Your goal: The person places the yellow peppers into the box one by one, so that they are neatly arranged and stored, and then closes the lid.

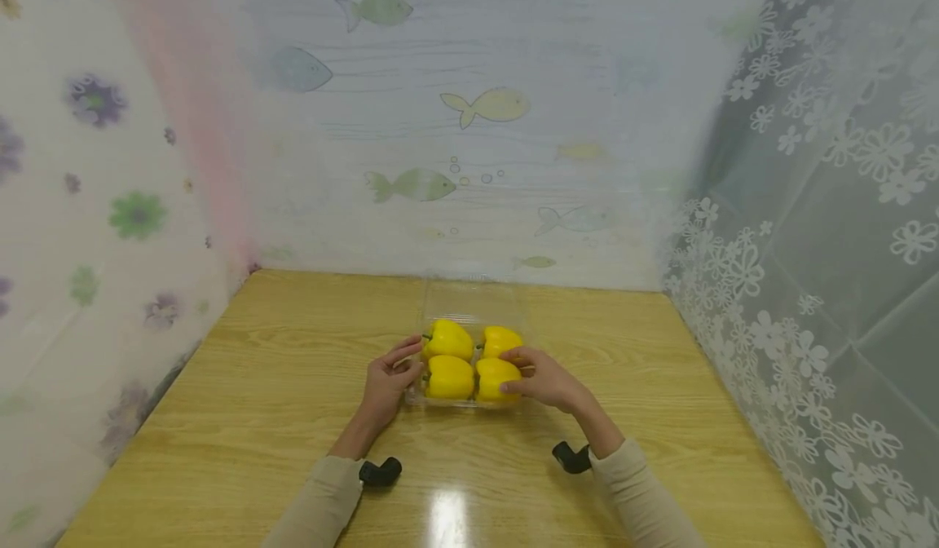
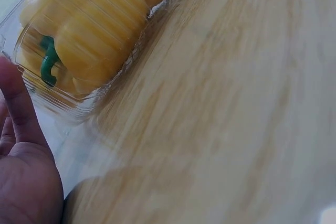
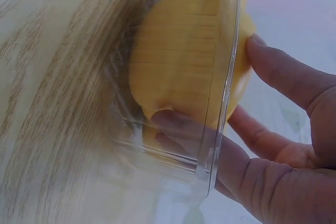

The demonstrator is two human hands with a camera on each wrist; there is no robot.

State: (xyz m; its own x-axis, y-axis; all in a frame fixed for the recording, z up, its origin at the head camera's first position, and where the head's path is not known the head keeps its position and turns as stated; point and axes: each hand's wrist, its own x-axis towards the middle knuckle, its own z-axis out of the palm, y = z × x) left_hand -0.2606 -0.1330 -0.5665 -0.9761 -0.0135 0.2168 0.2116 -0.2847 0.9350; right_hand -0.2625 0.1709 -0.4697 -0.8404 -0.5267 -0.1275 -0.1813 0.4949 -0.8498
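Observation:
A clear plastic clamshell container (image 1: 469, 405) lies on the wooden table with its transparent lid (image 1: 469, 295) folded back. Several yellow bell peppers (image 1: 450, 378) with green stems sit inside in two rows. My right hand (image 1: 546, 378) grips the front right bell pepper (image 1: 493, 378). In the right wrist view, its thumb lies on the upper side of that yellow bell pepper (image 3: 173, 61), while fingers reach inside the container wall (image 3: 223, 103). At the container's left side, my left hand (image 1: 387, 381) touches the edge with extended fingers. The left wrist view shows its thumb (image 2: 23, 108) by the rim.
The wooden table (image 1: 293, 369) extends around the container. A fish-patterned curtain (image 1: 469, 148) hangs behind it, a flowered cloth (image 1: 132, 165) at left and a white-flowered sheet (image 1: 822, 287) at right. Black wrist devices (image 1: 381, 472) sit near both cuffs.

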